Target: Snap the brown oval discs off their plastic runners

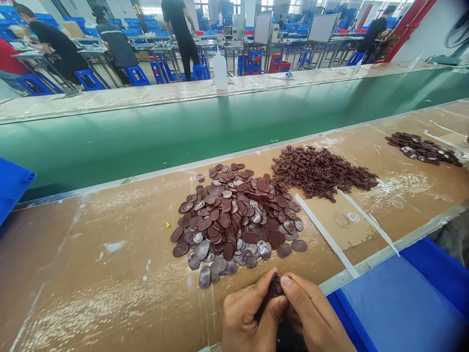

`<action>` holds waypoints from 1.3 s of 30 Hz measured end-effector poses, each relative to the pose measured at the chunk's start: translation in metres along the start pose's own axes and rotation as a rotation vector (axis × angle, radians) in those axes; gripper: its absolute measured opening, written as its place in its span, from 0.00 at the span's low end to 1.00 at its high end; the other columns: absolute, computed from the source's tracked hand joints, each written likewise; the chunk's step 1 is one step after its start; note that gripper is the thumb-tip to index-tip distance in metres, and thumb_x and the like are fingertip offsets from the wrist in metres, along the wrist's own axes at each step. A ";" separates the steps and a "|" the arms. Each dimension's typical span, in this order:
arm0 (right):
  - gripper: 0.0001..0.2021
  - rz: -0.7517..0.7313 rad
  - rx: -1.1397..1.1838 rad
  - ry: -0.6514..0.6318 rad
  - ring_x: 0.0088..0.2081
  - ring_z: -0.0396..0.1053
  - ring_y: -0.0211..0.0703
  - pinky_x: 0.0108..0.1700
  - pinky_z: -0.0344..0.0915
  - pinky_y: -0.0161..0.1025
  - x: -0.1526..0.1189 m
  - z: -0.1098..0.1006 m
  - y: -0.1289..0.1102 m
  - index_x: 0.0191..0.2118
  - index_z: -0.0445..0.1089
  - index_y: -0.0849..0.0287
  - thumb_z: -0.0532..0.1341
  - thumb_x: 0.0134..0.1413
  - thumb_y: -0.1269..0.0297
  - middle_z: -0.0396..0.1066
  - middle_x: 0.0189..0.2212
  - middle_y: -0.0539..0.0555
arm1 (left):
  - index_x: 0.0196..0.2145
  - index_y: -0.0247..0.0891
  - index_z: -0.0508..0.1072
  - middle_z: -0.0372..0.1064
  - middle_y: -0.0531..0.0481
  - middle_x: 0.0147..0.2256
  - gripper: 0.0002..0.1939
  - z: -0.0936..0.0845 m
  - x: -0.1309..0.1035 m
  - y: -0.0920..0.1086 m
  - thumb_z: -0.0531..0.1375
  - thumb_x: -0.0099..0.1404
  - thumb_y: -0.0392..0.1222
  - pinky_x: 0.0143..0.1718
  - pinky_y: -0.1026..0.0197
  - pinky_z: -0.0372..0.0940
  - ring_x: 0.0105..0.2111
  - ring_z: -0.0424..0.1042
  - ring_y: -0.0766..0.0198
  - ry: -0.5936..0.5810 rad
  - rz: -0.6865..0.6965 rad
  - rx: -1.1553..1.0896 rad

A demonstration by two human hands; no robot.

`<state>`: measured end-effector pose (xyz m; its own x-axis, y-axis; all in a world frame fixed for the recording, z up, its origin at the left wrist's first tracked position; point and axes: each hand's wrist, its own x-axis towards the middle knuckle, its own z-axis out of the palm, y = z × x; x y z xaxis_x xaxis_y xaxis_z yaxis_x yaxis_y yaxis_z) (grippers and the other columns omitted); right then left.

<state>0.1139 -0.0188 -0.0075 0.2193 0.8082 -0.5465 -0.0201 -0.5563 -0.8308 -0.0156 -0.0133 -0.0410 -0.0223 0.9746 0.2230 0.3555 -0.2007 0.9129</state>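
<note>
both hands, left hand [246,317] and right hand [311,315], pinch together on a small dark brown plastic piece [274,287] just below the heap of brown oval plastic discs [236,220], likely light, stiff, best gripped by its edges.

Small dark brown piece [274,287], pinched between the thumbs and fingertips of the left hand [249,318] and right hand [311,318] at the near edge of the tabletop [91,274]; only its upper end shows (shape not discernible). Just beyond it lies a heap of flat oval brown discs [234,220], some with their glossy grey face up, overlapping loosely; to the far right, a heap of small tangled brown bits [318,171].
</note>
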 end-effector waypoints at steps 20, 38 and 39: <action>0.30 -0.063 0.043 -0.035 0.49 0.72 0.57 0.45 0.72 0.41 0.005 -0.005 0.000 0.45 0.76 0.60 0.65 0.49 0.37 0.77 0.44 0.62 | 0.53 0.52 0.75 0.82 0.55 0.36 0.17 0.000 -0.002 0.000 0.62 0.66 0.49 0.40 0.67 0.74 0.30 0.80 0.66 -0.023 -0.032 -0.077; 0.24 -0.168 0.062 -0.415 0.17 0.44 0.31 0.18 0.41 0.32 0.012 0.004 -0.014 0.35 0.66 0.58 0.56 0.60 0.38 0.50 0.17 0.42 | 0.40 0.42 0.82 0.82 0.44 0.42 0.18 -0.001 0.022 0.014 0.69 0.57 0.56 0.46 0.65 0.74 0.41 0.81 0.59 0.219 -0.555 -0.895; 0.24 -0.201 0.023 -0.412 0.19 0.46 0.32 0.19 0.44 0.32 0.012 0.004 -0.015 0.35 0.68 0.59 0.56 0.60 0.39 0.51 0.18 0.43 | 0.40 0.42 0.81 0.82 0.43 0.42 0.19 -0.002 0.022 0.013 0.69 0.57 0.56 0.47 0.65 0.73 0.41 0.81 0.59 0.210 -0.563 -0.903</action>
<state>0.1127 0.0001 -0.0023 -0.1846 0.9119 -0.3666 -0.0396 -0.3796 -0.9243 -0.0135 0.0051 -0.0238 -0.1575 0.9304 -0.3310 -0.5731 0.1869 0.7979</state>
